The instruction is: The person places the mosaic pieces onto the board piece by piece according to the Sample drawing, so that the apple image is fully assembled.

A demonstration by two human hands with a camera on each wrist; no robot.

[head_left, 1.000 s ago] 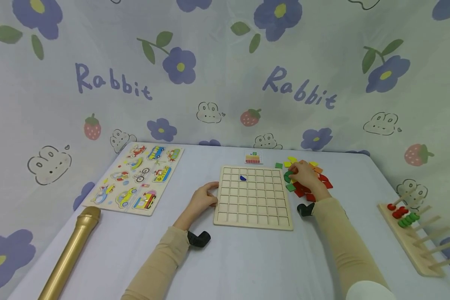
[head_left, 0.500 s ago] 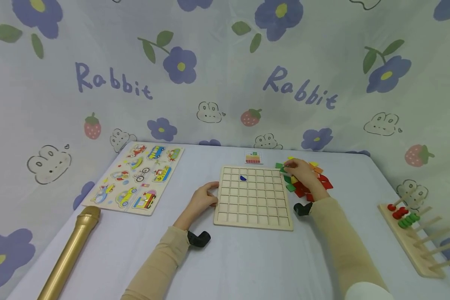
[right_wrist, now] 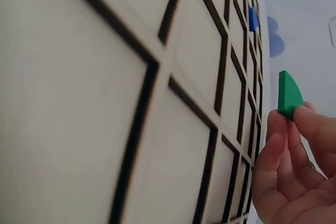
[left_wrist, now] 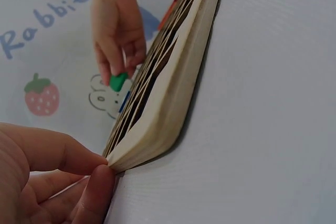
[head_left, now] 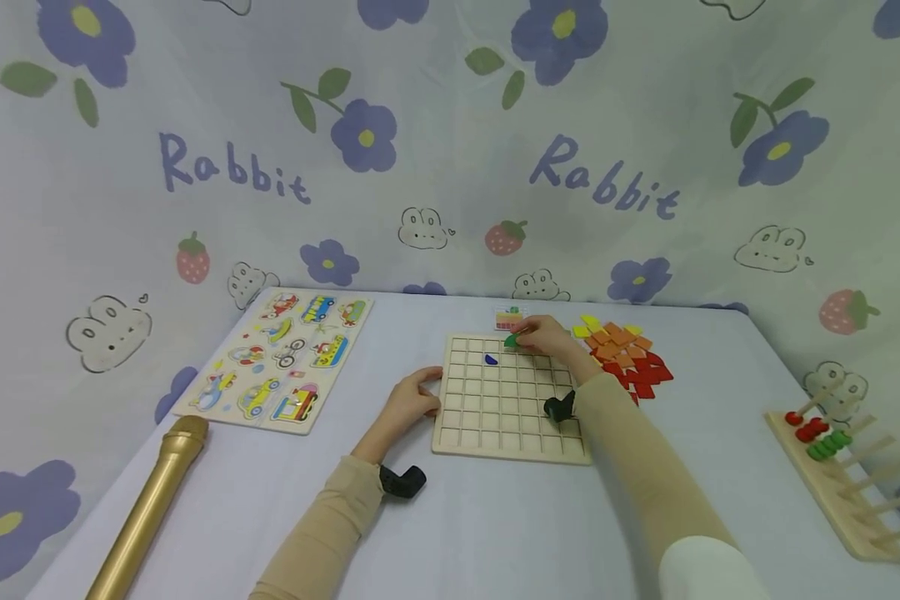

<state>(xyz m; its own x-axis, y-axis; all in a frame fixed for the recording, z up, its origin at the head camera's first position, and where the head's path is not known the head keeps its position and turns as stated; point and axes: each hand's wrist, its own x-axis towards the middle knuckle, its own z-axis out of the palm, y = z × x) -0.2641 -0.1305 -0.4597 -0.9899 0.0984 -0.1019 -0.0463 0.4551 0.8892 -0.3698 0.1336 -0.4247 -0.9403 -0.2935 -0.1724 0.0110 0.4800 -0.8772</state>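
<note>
at the far left of the table lie a gold tube and a vehicle puzzle. the left hand grips the left edge of the grid board, thumb and fingers pinching its rim. a blue piece sits in a cell near the top of the board. the right hand hovers over the board's top row, fingertips pinching a green piece. a small card lies just beyond. further right is a pile of tiles, then a bead rack.
</note>
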